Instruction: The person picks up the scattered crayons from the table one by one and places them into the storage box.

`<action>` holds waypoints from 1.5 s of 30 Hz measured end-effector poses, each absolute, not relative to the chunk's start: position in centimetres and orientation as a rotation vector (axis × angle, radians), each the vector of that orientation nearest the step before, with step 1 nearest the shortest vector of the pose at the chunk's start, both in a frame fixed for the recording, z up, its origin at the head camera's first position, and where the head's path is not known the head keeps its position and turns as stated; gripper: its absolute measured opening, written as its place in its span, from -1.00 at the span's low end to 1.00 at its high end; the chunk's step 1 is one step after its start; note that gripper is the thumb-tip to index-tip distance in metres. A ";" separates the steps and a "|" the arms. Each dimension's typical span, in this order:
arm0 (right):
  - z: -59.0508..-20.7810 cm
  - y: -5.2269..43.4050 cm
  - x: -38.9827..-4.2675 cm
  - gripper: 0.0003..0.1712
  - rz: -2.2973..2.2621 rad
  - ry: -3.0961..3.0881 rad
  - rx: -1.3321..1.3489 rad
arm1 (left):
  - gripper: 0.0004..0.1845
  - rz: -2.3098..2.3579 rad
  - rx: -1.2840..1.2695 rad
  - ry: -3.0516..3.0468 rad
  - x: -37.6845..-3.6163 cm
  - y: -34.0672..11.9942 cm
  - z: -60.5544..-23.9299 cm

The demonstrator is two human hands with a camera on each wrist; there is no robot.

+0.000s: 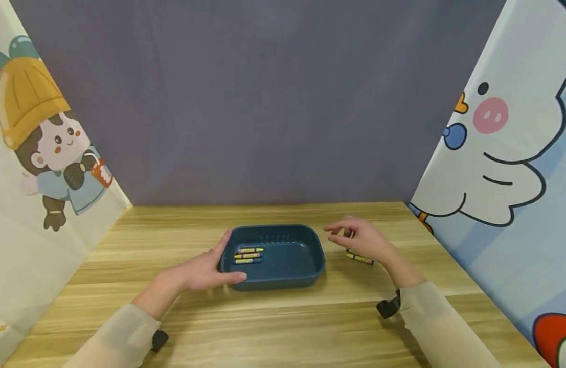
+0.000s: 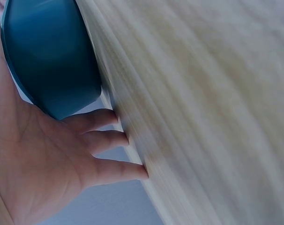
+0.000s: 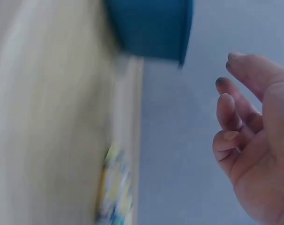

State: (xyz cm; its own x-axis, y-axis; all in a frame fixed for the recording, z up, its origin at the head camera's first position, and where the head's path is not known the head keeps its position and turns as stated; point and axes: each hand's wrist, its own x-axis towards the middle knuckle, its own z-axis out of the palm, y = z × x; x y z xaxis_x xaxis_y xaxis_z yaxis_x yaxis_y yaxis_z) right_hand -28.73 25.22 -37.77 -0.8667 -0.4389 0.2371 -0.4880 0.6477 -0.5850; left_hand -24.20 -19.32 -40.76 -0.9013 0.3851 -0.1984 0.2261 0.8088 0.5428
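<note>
A dark blue rectangular plastic tray (image 1: pixel 287 284) stands on the wooden table, with three crayons (image 1: pixel 248 255) lying side by side near its left end. My left hand (image 1: pixel 204 269) rests against that end, thumb along the near rim and fingers spread. In the left wrist view, the palm lies beside the tray (image 2: pixel 53 56) and straight fingers (image 2: pixel 116 171) reach down to the table. To the tray's right, my right hand (image 1: pixel 358 238) hovers with loosely bent fingers and holds nothing. Crayons (image 1: pixel 360 258) lie on the table beneath it, partly hidden by the hand.
The wooden table (image 1: pixel 273 332) extends around the tray. A plain grey panel (image 1: pixel 264 102) rises behind it. Cartoon-printed panels stand at the left (image 1: pixel 16 230) and right (image 1: pixel 494 194). In the right wrist view, the crayons (image 3: pixel 116 187) are blurred.
</note>
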 end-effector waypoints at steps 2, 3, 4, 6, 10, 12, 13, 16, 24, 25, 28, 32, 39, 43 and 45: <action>-38.5 27.2 -28.6 -0.72 0.995 -2.829 0.748 | 0.44 0.754 0.471 2.698 -24.2 -19.3 -40.8; -38.8 28.1 -28.5 -0.72 0.982 -2.849 0.735 | 0.44 0.755 0.473 2.699 -24.2 -19.3 -40.8; -39.1 28.9 -28.4 -0.71 0.972 -2.871 0.732 | 0.44 0.756 0.476 2.700 -24.2 -19.3 -40.8; -39.6 30.3 -28.2 -0.71 0.936 -2.910 0.723 | 0.44 0.762 0.484 2.703 -24.2 -19.3 -40.9; -40.4 32.5 -27.8 -0.72 0.895 -2.953 0.730 | 0.45 0.784 0.496 2.698 -24.2 -19.3 -40.9; -40.7 33.3 -27.7 -0.73 0.884 -2.956 0.749 | 0.45 0.797 0.503 2.694 -24.2 -19.3 -40.8; -40.9 33.6 -27.7 -0.74 0.883 -2.956 0.759 | 0.45 0.803 0.505 2.693 -24.1 -19.3 -40.8; -41.3 34.2 -27.7 -0.75 0.889 -2.958 0.777 | 0.45 0.808 0.510 2.693 -24.1 -19.4 -40.8; -42.0 34.6 -27.8 -0.73 0.865 -3.017 0.747 | 0.44 0.784 0.489 2.691 -24.0 -19.3 -40.7; -42.0 34.6 -27.8 -0.73 0.854 -3.015 0.755 | 0.43 0.783 0.488 2.691 -24.0 -19.3 -40.7; -42.1 34.7 -27.8 -0.74 0.824 -3.012 0.770 | 0.43 0.784 0.485 2.688 -24.1 -19.3 -40.8; -42.1 34.6 -27.7 -0.74 0.817 -3.032 0.764 | 0.43 0.787 0.483 2.687 -24.1 -19.3 -40.8; -42.0 34.5 -27.5 -0.77 0.788 -3.058 0.735 | 0.43 0.788 0.471 2.692 -24.0 -19.2 -40.8; -42.1 34.3 -27.7 -0.82 0.686 -3.026 0.763 | 0.43 0.794 0.474 2.696 -24.0 -19.3 -40.8; -42.2 34.3 -27.7 -0.83 0.658 -3.011 0.769 | 0.43 0.791 0.478 2.696 -24.0 -19.3 -40.8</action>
